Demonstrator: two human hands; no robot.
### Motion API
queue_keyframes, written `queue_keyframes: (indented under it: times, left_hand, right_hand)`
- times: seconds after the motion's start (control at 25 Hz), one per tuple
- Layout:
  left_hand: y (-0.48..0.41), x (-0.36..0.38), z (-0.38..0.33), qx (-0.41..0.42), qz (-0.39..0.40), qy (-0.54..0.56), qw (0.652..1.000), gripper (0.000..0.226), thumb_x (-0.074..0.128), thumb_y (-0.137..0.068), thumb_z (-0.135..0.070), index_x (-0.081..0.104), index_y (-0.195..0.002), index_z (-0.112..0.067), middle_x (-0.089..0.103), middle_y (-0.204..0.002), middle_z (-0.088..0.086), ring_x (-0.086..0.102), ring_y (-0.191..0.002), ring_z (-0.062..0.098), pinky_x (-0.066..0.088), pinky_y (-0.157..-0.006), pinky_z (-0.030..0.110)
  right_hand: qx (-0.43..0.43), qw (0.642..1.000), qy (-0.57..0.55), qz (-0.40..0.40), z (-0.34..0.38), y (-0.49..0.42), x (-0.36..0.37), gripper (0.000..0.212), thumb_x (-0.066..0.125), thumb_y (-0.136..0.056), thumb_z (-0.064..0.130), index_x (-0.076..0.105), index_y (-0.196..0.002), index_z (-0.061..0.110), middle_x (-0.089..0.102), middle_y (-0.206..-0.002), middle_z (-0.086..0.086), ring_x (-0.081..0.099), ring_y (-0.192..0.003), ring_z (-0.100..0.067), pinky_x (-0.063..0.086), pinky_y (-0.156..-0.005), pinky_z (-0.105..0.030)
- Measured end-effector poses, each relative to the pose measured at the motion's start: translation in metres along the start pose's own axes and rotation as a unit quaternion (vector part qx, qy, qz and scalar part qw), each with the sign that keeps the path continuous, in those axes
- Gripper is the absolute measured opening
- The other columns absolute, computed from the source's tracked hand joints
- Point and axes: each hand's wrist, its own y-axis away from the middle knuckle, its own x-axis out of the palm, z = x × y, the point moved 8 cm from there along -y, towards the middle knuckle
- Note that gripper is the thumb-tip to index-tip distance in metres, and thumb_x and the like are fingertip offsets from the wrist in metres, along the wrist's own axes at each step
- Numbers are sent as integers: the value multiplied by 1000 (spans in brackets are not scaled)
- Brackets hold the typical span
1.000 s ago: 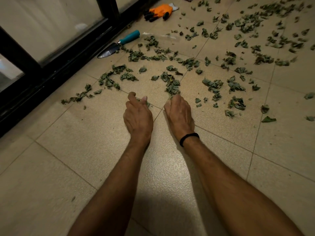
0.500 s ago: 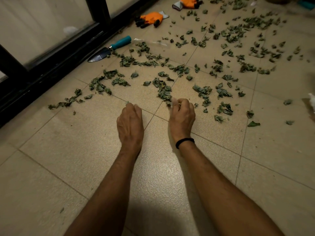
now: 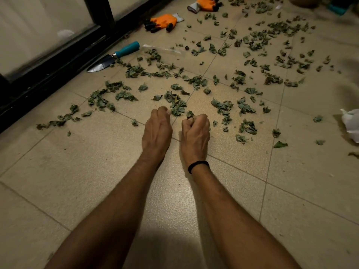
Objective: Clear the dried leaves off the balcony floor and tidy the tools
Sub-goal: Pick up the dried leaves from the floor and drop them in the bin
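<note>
I see both hands low over the floor (image 3: 93, 171), side by side, at the near edge of the leaves (image 3: 177, 108). My right hand (image 3: 195, 133) is fisted round a pinch of leaves, with bits poking out at the top. The left hand (image 3: 157, 131) has its fingers curled under; I cannot tell whether it holds any. Leaves are scattered ahead and to the right, thinning toward the black door track (image 3: 48, 74) on the left. A trowel (image 3: 114, 57) lies beside that track, with a glove (image 3: 163, 21) farther along it. Bare tile lies under my forearms. A white bag (image 3: 351, 123) sits at the right edge.
</note>
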Motion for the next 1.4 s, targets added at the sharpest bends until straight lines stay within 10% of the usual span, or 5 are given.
queue_keyframes:
  times: [0.52, 0.96, 1.12, 1.28, 1.4]
  left_hand:
    - [-12, 2, 0, -6, -3, 43, 999, 18, 43, -101, -26, 49, -92, -11, 58, -85, 9, 53, -73, 27, 44, -66, 42]
    - [-9, -1, 1, 5, -66, -10, 998, 28, 34, -109, -30, 51, -92, -15, 47, -76, 0, 49, -64, 21, 33, -60, 31]
    - [-4, -5, 2, -9, -78, 34, 996, 27, 30, -110, -24, 53, -113, -11, 52, -87, 2, 46, -71, 17, 35, -63, 32]
    - [14, -32, 13, -61, -179, 62, 980, 30, 31, -108, -20, 57, -112, -6, 58, -93, 10, 45, -74, 14, 32, -64, 26]
    - [38, -50, 50, -164, -205, 71, 962, 32, 33, -108, -22, 55, -121, -3, 61, -105, 17, 55, -86, 26, 40, -72, 34]
  right_hand:
    - [-43, 980, 186, 63, 2, -23, 18, 34, 46, -103, 39, 59, -111, 8, 57, -105, -11, 59, -81, -24, 46, -65, -30]
    - [17, 999, 26, -29, -30, 8, -59, 10, 52, -95, 10, 49, -104, 10, 45, -102, -2, 40, -74, -1, 35, -63, -8]
    - [-92, 992, 85, 19, -19, 10, -43, 16, 57, -87, -3, 52, -101, -6, 44, -104, -20, 44, -90, -30, 42, -75, -41]
    - [24, 991, 130, 32, -24, 3, -39, 43, 51, -99, 40, 46, -127, 8, 43, -121, -10, 47, -99, -19, 51, -80, -30]
    - [-66, 982, 174, 35, -14, 3, -33, 29, 56, -100, 27, 56, -119, 5, 49, -118, -16, 49, -101, -30, 49, -80, -39]
